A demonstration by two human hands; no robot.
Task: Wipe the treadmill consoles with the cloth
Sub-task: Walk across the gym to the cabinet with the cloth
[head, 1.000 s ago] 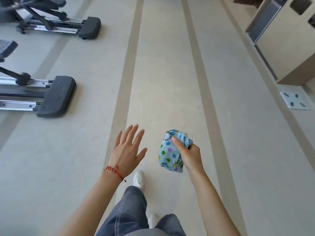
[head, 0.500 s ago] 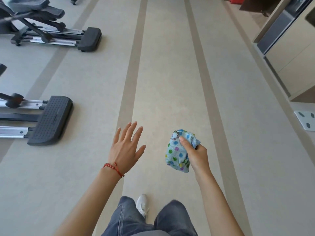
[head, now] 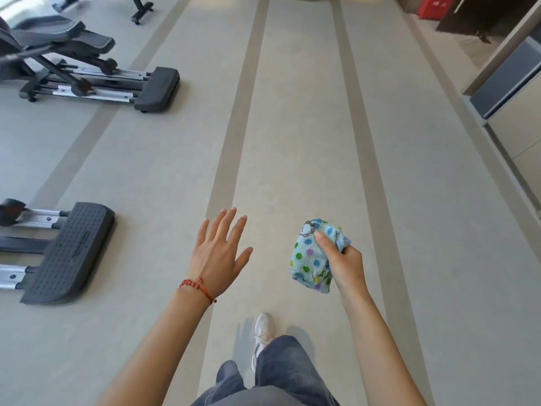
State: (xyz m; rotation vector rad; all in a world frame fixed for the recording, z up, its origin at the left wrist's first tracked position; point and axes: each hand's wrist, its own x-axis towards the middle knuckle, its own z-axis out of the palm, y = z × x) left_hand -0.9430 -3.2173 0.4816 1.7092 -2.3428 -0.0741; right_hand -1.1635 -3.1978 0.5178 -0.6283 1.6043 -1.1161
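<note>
My right hand [head: 342,260] is closed around a bunched light-blue cloth [head: 310,256] with coloured dots, held out in front of me at waist height above the floor. To its left my left hand [head: 218,253] is stretched forward, palm down, fingers spread and empty, with a red bead bracelet at the wrist. No treadmill console is in view.
Two black exercise machines stand at the left: the rear foot of one [head: 67,253] close by, another [head: 87,80] farther ahead. A beige floor with darker stripes [head: 231,148] runs forward. Cabinets and a wall [head: 509,92] line the right side. My legs and a white shoe [head: 263,329] show below.
I have walked forward along the floor: the machines at the left slid down and nearer, and a farther machine came into view. Both hands keep their pose, the cloth still gripped.
</note>
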